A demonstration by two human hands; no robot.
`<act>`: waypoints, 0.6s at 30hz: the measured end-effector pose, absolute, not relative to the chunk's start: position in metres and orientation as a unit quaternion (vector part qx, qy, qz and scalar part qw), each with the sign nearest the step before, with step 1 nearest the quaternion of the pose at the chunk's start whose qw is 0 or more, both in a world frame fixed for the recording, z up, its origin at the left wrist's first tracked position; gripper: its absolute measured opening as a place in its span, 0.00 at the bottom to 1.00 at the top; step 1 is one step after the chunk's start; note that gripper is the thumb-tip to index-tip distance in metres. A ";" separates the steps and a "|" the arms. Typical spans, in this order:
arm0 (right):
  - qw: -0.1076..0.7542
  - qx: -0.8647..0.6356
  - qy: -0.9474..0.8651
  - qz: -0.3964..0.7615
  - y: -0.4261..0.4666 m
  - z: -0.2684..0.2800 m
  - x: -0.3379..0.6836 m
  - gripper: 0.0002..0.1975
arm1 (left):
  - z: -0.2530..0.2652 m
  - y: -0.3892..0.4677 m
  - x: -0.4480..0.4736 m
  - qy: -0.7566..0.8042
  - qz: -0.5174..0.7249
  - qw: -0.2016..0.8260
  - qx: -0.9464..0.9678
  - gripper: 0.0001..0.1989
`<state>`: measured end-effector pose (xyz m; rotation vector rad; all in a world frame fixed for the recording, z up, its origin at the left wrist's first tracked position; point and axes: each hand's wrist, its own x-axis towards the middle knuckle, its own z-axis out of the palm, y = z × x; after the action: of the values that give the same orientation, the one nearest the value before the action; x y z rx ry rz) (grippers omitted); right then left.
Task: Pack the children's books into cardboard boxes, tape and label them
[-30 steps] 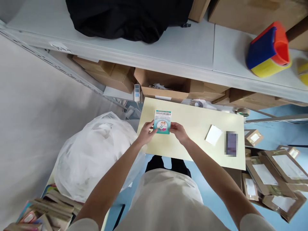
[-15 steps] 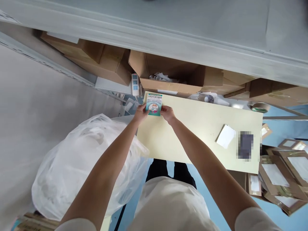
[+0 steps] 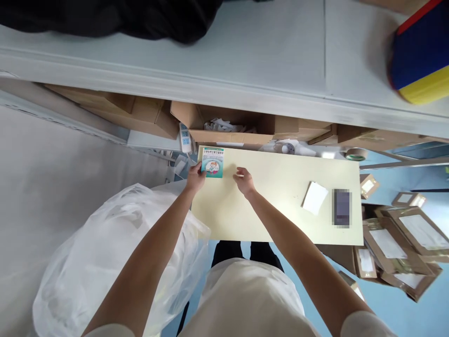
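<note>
A small teal-and-white book (image 3: 212, 163) with a cartoon figure on its cover is at the far left corner of the pale yellow table (image 3: 266, 210). My left hand (image 3: 196, 178) grips its left edge, the thumb over the cover. Apart from the book, to its right, my right hand (image 3: 244, 180) hovers over the table with its fingers loosely curled and slightly apart, nothing visible in them.
White papers (image 3: 315, 198) and a blurred dark object (image 3: 341, 207) lie on the table's right side. Behind stands an open carton (image 3: 228, 137) near a power strip (image 3: 185, 138). A large plastic bag (image 3: 115, 248) bulges at left; parcels (image 3: 389, 243) are stacked at right.
My right hand has let go of the book and moved right, away from it. My left hand still holds the book. The camera view has shifted, showing more of the upper shelf.
</note>
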<state>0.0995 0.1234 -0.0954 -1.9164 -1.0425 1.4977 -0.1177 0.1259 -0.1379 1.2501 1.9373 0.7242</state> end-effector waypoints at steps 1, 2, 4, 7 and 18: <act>0.252 -0.696 -0.376 0.557 0.117 -0.093 0.107 0.22 | -0.137 0.126 -0.117 0.756 0.274 0.354 0.478 0.20; 0.259 -0.689 -0.372 0.565 0.110 -0.089 0.114 0.22 | -0.135 0.126 -0.117 0.763 0.268 0.351 0.471 0.20; 0.270 -0.675 -0.366 0.581 0.095 -0.081 0.130 0.21 | -0.127 0.124 -0.114 0.779 0.266 0.335 0.459 0.20; 0.269 -0.652 -0.368 0.606 0.072 -0.060 0.157 0.19 | -0.105 0.115 -0.102 0.787 0.272 0.284 0.475 0.19; 0.436 -0.607 -0.549 0.373 0.123 0.116 0.337 0.20 | 0.085 0.141 0.064 0.502 0.360 0.287 0.732 0.13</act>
<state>0.3368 0.1226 0.1159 -1.5111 -1.3665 0.9275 0.0642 0.1407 0.0846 1.9565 1.3407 0.9628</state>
